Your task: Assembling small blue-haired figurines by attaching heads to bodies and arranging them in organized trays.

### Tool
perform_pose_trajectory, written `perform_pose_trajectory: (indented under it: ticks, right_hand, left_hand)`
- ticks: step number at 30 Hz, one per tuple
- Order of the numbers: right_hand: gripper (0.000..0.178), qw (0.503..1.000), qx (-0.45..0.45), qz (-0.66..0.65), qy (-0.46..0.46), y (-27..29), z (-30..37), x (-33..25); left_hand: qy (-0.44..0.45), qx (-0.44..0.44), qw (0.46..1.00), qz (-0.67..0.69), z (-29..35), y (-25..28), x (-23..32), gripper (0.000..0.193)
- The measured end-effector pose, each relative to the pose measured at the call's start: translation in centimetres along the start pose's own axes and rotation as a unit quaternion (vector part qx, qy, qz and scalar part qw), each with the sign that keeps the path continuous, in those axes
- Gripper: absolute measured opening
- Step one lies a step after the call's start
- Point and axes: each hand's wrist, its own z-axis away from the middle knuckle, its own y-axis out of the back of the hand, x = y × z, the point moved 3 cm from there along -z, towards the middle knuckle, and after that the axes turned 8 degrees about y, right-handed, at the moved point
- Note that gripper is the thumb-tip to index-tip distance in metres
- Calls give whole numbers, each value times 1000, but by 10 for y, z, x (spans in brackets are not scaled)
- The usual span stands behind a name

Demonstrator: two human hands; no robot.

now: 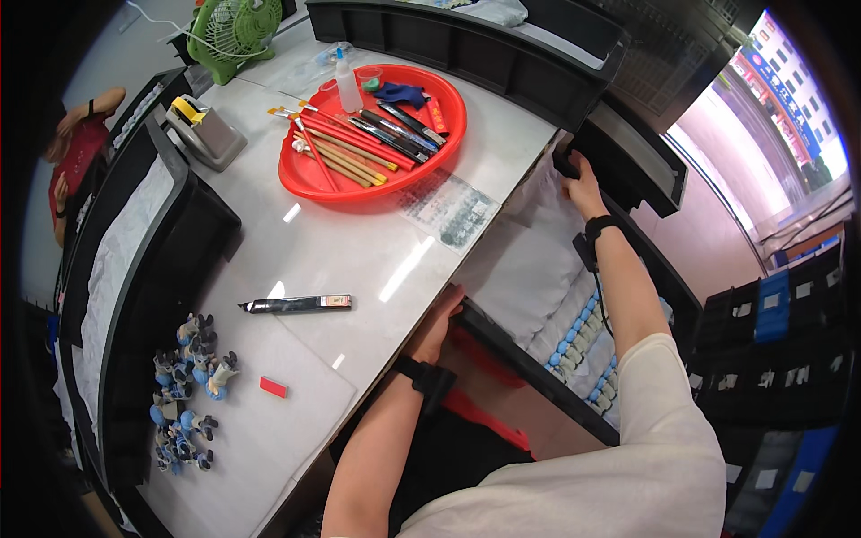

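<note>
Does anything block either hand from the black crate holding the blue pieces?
Nothing visible does. The right hand grips the black crate at its far end, and the left hand is at its near-left corner, though contact there is hard to tell. The table runs close along its left side.

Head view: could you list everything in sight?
Table: one, whitish, centre
Tray: one, red, on table
Slim tools: several, red, tan, black, in tray
Bottle: one, whitish, in tray
Fan: one, green, upper left
Tape dispenser: one, grey, left of tray
Cutter-like tool: one, black, mid-table
Figurines: a cluster, blue-grey, lower left
Block: one, red, beside figurines
Crates: several, black, around table
Other person: one, red top, far left
Left hand, right hand: one each, bare, at a crate
</note>
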Motion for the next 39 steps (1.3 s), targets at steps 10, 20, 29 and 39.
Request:
perform_pose_trajectory:
  ticks: [10,20,29,39]
  right_hand:
    - [33,987,23,144,63,-41,-69,31]
    - [37,981,-10,-163,108,-54,-58,23]
    - [46,984,128,-91,-78,71,25,6]
    - [66,874,35,-330,-355,43,101,45]
  left_hand:
    - [-28,87,996,14,-1,4,-2,23]
    - [-55,63,997,-2,-23,20,-20,12]
    - [-63,133,989,-27,-10,8,-5,20]
    - [-17,185,976,-112,14,46,-25,32]
